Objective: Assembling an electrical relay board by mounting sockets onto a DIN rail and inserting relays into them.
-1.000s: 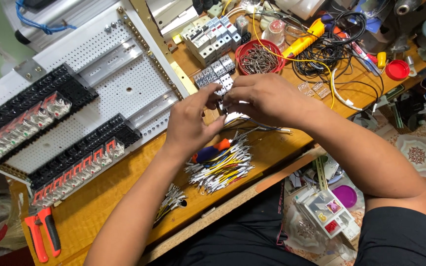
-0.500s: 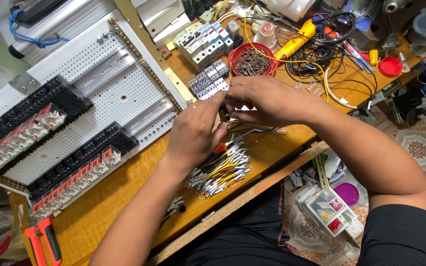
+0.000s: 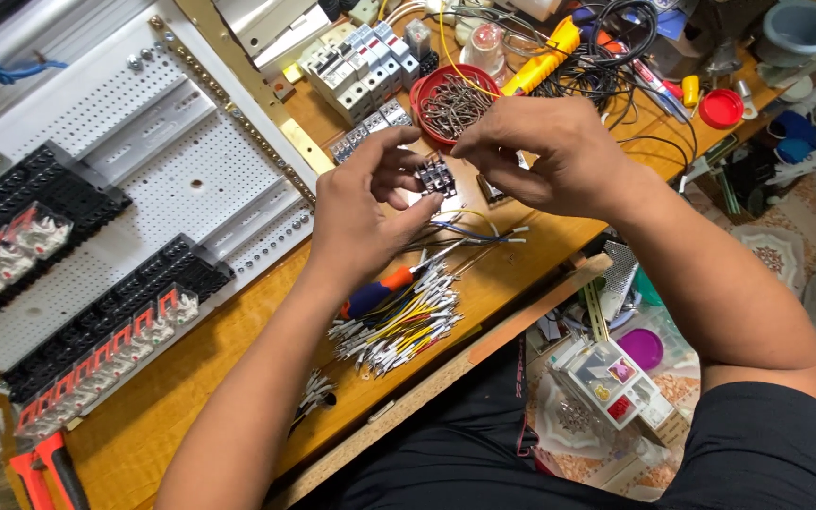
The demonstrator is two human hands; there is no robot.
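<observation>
A small black relay socket [image 3: 435, 176] with metal screw terminals is held in the air above the wooden table [image 3: 191, 378], just in front of the red bowl of metal parts [image 3: 455, 99]. It is pinched between thumb and fingertips of the left hand [image 3: 365, 208], whose grip is closed around the socket's lower side. The right hand [image 3: 545, 151] is curled over it from the far side, fingertips closed on its upper edge; whether anything else is pinched there cannot be told. The socket is judged light, rigid and hard-shelled, unlikely to slip but easily twisted out of a loose pinch. It is best taken by its plain plastic flanks, the terminal face being left free. A bundle of short crimped wires [image 3: 399, 326] and an orange-handled screwdriver [image 3: 380, 288] lie nearer the person than the bowl.
</observation>
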